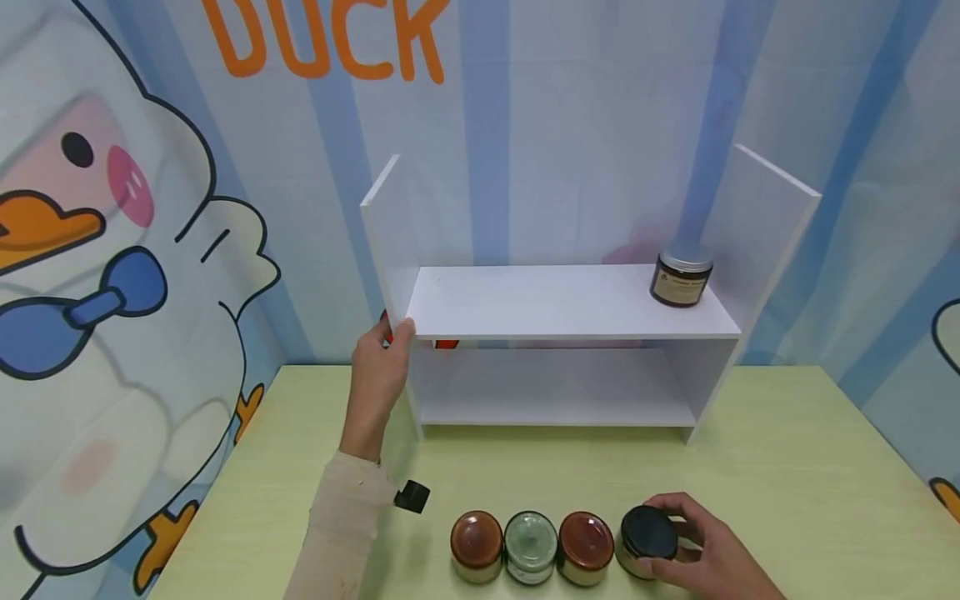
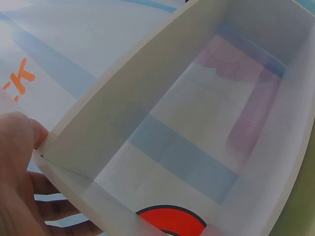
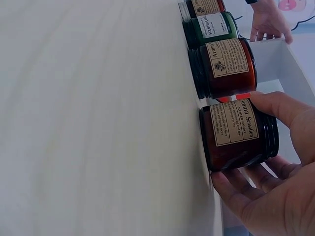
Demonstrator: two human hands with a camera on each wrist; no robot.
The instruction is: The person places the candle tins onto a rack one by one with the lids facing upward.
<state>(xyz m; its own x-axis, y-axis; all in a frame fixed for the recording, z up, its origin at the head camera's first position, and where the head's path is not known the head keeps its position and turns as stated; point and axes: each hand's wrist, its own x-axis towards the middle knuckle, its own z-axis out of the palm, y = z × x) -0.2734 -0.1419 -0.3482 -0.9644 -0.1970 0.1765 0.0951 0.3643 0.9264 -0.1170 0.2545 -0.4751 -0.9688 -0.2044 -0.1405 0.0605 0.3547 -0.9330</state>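
Note:
My left hand (image 1: 378, 379) grips the left side panel of a white two-tier shelf (image 1: 487, 304), thumb at the front edge by the upper board. In the left wrist view, its fingers wrap the outside of the panel (image 2: 74, 184). With thumb and fingers round it, my right hand (image 1: 712, 550) holds a dark scented candle jar (image 3: 236, 132) with a black lid (image 1: 649, 532) and a beige label. Left of it stand a brown candle jar (image 1: 585, 546), a green candle jar (image 1: 531, 546) and another brown candle jar (image 1: 477, 546), in a row.
On the upper board, at its right end, sits a dark candle jar (image 1: 681, 279) with a silver lid. The shelf stands toward the back of a pale yellow-green table (image 1: 795, 467). A printed duck backdrop (image 1: 585, 125) hangs behind the table.

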